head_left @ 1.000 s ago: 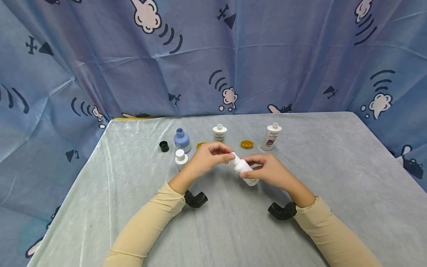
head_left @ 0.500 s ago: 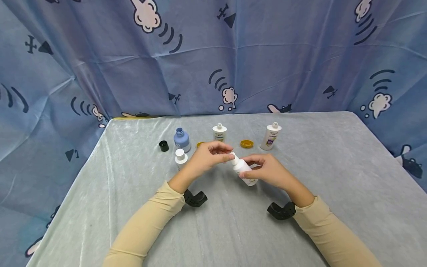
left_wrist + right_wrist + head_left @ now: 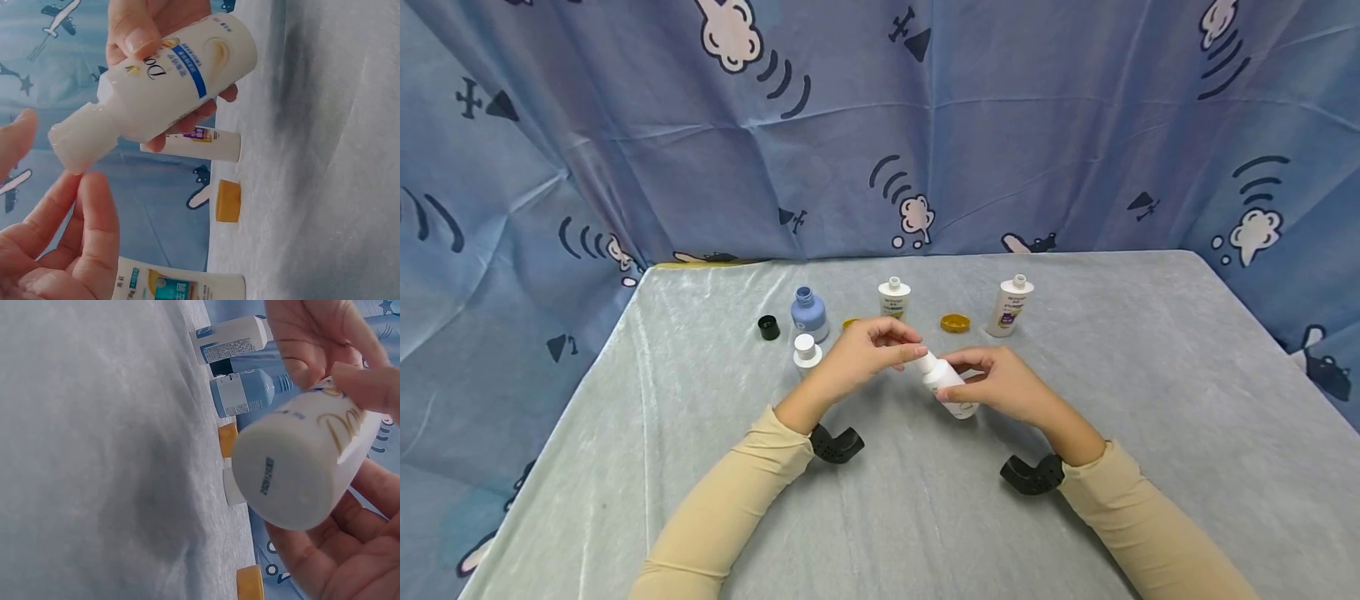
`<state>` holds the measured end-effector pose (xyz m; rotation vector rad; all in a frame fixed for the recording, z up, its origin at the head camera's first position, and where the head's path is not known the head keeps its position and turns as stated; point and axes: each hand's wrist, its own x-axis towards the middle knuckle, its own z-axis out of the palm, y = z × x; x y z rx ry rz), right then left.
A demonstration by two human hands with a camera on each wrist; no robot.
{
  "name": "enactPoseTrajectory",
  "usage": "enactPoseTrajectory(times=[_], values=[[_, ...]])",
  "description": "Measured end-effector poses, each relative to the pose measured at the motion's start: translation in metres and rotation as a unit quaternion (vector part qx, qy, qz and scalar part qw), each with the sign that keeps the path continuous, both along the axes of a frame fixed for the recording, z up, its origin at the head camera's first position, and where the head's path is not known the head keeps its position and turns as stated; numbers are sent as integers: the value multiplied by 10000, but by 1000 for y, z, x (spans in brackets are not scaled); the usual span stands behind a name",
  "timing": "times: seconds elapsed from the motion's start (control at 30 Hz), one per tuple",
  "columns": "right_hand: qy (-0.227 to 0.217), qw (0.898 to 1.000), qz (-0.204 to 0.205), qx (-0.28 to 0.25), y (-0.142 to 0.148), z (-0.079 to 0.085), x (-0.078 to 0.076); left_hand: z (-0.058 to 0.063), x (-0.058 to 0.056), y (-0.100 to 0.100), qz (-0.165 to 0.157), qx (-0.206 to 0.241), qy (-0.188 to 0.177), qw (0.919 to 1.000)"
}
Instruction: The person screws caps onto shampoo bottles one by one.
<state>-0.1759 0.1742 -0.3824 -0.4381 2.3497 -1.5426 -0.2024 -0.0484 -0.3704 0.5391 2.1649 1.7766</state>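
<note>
A white Dove bottle (image 3: 181, 69) with a white screw cap (image 3: 84, 137) leans toward the left hand above the table. My right hand (image 3: 1000, 382) grips the bottle's body, thumb over the label and fingers beneath. At the cap is my left hand (image 3: 868, 350); in the left wrist view two of its fingertips touch the cap's lower edge while the thumb stands apart from it. The bottle's flat base (image 3: 284, 478) faces the right wrist camera. Behind the left forearm stands another white bottle (image 3: 807, 353) with its cap on, partly hidden.
Farther back stand an uncapped blue bottle (image 3: 808, 315) and two uncapped white bottles, one in the middle (image 3: 893, 302) and one at the right (image 3: 1009, 308). A black cap (image 3: 768, 327) and a yellow cap (image 3: 955, 323) lie on the grey cloth; another yellow cap (image 3: 228, 439) is mostly hidden.
The bottle has shifted very slightly left within the right hand's grip. The left thumb and fingers have slid a little to the left at the cap. The other bottles stay put.
</note>
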Motion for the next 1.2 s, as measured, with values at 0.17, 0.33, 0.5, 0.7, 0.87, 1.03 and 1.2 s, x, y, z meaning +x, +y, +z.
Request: enactPoseTrajectory(times=[0.17,0.33,0.5,0.7,0.87,1.03,1.2], values=[[-66,10000,8,36,1,0,0,1,2,-2,-218,-214,113,9995],[-82,10000,-5,47,1,2,1,4,3,-3,-331,-239,315,9987],[9,10000,9,59,1,0,0,4,4,0,126,-307,71,9994],[4,10000,26,63,1,0,-1,3,4,0,-174,-285,66,9994],[34,10000,29,81,2,0,0,6,5,-3,-624,-283,288,9972],[15,10000,48,4,2,0,0,6,4,-2,-358,-431,185,9983],[-14,10000,99,-5,2,0,0,4,4,-1,-397,-290,141,9987]])
